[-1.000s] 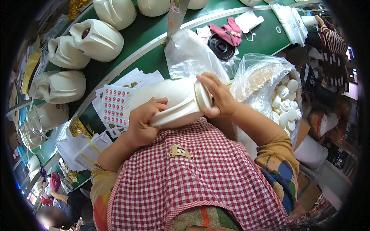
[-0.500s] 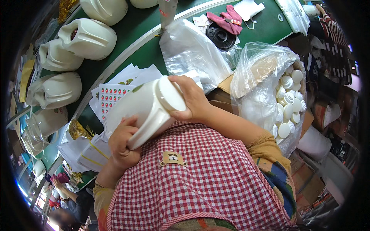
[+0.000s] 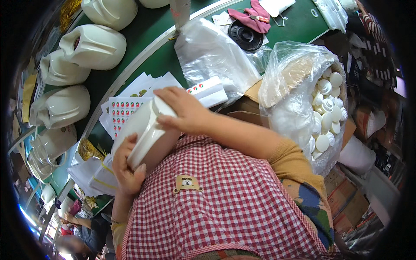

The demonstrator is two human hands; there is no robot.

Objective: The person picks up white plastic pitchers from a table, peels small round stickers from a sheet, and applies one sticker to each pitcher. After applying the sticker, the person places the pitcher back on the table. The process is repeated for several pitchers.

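A white plastic jug (image 3: 145, 136) lies tilted in front of my apron, its capped end to the upper right. My left hand (image 3: 129, 169) is closed around its lower side at the handle. Over the round white cap (image 3: 163, 107), my right hand (image 3: 184, 112) is wrapped with fingers on top and thumb at its near edge. Behind the jug lies a sheet of small red and green stickers (image 3: 119, 112), partly covered by it. A second sticker strip (image 3: 200, 88) shows just beyond my right hand.
Several white jugs (image 3: 97, 47) stand on the green table at the left, behind a pale rail (image 3: 130, 65). A plastic-lined box of white caps (image 3: 325, 117) stands at the right. Clear plastic bags (image 3: 216, 52), a black round lid (image 3: 245, 35) and pink cloth (image 3: 255, 16) lie farther back.
The jug and both hands have shifted left, and the jug has turned more upright in view. My right hand has slid further over the cap. The sticker strip behind it has come into sight.
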